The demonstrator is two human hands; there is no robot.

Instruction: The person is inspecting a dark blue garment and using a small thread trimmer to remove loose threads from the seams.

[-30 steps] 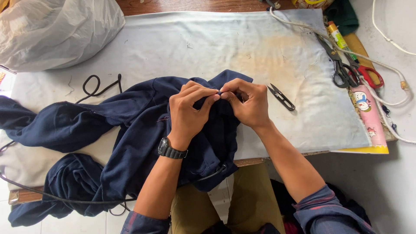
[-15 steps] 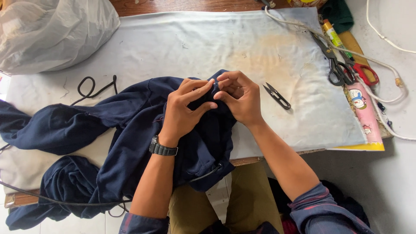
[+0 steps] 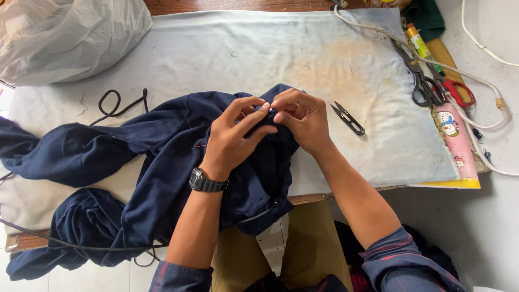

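A dark navy garment (image 3: 162, 157) lies bunched over the near part of the padded white work surface (image 3: 243, 48) and hangs off its front edge. My left hand (image 3: 232, 138), with a black wristwatch, pinches a fold of the garment at its upper edge. My right hand (image 3: 304, 119) pinches the same spot from the right, fingertips meeting those of the left. What sits between the fingertips is too small to tell. A small black thread snip (image 3: 348, 118) lies on the cloth just right of my right hand.
A black cord (image 3: 116, 105) lies left of the garment. A grey plastic bag (image 3: 65, 32) fills the back left corner. Large scissors (image 3: 419, 81), red-handled scissors (image 3: 457, 92), a small bottle (image 3: 417, 40) and white cables (image 3: 486, 86) lie at the right edge. A black cable (image 3: 65, 243) runs along the front.
Both hands have stayed together on the garment's upper fold, the fingers shifting slightly as they work the fabric. The garment has bunched a little more under them.
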